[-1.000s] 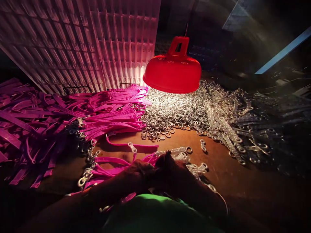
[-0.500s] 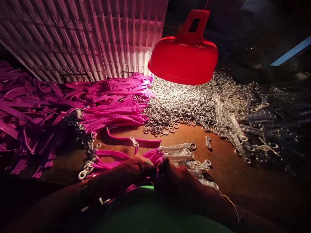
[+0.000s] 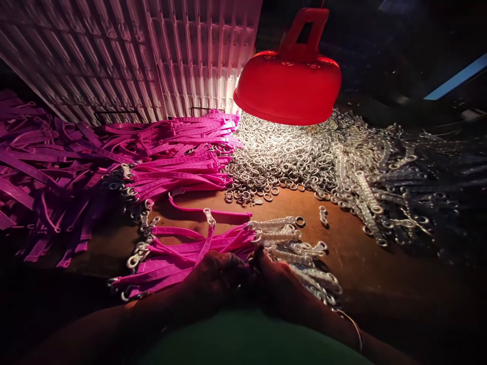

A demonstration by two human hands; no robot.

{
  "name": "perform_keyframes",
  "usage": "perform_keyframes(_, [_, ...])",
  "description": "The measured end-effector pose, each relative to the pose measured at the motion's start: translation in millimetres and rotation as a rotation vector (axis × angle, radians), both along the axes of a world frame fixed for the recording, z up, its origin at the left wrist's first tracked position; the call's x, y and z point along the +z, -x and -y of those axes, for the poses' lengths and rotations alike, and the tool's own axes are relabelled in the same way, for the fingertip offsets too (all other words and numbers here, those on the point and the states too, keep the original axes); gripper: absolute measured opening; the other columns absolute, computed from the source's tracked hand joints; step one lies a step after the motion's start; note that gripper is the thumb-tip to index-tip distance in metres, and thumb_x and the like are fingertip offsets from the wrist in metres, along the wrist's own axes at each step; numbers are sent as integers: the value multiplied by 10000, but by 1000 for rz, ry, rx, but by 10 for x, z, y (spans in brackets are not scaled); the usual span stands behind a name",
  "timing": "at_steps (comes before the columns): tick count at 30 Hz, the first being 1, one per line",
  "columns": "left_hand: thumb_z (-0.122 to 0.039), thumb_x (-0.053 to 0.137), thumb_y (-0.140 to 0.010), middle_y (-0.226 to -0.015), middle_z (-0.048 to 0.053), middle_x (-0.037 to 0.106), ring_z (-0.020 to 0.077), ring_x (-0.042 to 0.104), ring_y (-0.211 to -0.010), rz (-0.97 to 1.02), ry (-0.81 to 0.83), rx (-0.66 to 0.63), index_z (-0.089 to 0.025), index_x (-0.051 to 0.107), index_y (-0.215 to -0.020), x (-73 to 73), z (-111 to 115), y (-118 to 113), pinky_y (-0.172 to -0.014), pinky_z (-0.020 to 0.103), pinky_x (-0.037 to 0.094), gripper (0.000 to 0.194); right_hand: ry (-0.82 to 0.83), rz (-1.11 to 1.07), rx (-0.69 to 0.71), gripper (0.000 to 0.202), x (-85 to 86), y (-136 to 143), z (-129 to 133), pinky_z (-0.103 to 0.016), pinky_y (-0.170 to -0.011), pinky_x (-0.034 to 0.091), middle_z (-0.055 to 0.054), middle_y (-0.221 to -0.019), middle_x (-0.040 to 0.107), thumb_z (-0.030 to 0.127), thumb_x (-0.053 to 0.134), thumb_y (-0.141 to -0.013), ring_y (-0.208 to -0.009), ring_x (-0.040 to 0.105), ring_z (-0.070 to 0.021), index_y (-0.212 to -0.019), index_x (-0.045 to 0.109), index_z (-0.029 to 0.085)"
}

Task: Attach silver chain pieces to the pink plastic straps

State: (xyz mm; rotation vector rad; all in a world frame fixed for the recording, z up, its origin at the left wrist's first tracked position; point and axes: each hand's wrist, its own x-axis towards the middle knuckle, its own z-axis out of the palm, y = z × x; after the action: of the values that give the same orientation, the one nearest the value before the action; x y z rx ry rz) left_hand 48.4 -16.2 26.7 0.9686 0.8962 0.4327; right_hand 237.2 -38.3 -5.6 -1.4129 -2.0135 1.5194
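Pink straps (image 3: 163,271) lie in a loose bundle on the brown table (image 3: 361,268) right in front of you, with silver clips (image 3: 137,254) at their left ends and pale ridged strips (image 3: 279,223) at their right ends. Your left hand (image 3: 218,271) is over the near side of the bundle, its fingers bent inward. Your right hand (image 3: 274,279) meets it fingertip to fingertip, also drawn in narrow, beside the strips; it is too dark for you to tell what either one grips. A thin bracelet (image 3: 353,327) circles your right wrist, and green cloth (image 3: 236,337) shows below your hands.

Just beyond the bundle you have a single pink strap (image 3: 228,213) and a silver clasp (image 3: 209,217). A small link piece (image 3: 323,216) lies apart to the right. Farther back, a big strap pile (image 3: 182,172) sits left of heaped rings (image 3: 281,162), with more ridged pieces (image 3: 361,192) to their right. The red lamp (image 3: 291,91) hangs above the rings, beside a ribbed panel (image 3: 190,56).
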Motion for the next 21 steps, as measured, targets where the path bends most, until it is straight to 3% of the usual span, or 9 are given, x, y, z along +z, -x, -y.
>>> perform_keyframes(3, [-517,606,-733,-515,-28,418,69,388,-463,46,104,-21,-123,509,-580,-82,-9,-26,-438,208,291,435,-56,-16,96,73,26,18,-10,-221,-472,258,17,-635,483,234,465,-802,-546,353,-93,-831,429,178])
perform_keyframes(6, [-434,665,-704,-474,-47,356,51,344,-436,129,127,-47,-138,428,-491,-169,-27,-38,-427,208,271,435,-93,-10,159,20,75,52,-34,-213,-475,274,10,-679,494,168,421,-802,-559,376,-85,-819,415,177])
perform_keyframes(11, [-369,665,-692,-523,9,476,90,448,-475,151,156,-75,-121,474,-508,-277,-55,-41,-447,226,325,363,-90,147,321,173,162,109,-128,-228,-422,226,8,-643,487,31,429,-684,-494,359,-72,-759,393,182])
perform_keyframes(15, [-424,702,-637,-530,5,491,92,456,-489,87,183,-13,-121,498,-545,-341,-63,-66,-450,216,333,377,-91,121,294,166,130,89,-177,-223,-417,222,16,-633,476,51,455,-699,-494,373,-72,-773,382,180])
perform_keyframes(18, [-459,662,-684,-527,-15,461,84,434,-478,123,259,15,-135,475,-578,-311,-99,-67,-453,212,311,389,-84,75,262,149,142,64,-207,-214,-465,261,18,-688,512,77,468,-740,-546,394,-74,-830,404,177])
perform_keyframes(21, [-484,615,-716,-527,-28,413,75,375,-484,43,171,-111,-139,470,-576,-160,-225,72,-453,212,265,399,-90,26,261,117,208,48,-240,-214,-515,298,10,-753,542,84,467,-778,-595,418,-76,-852,443,170])
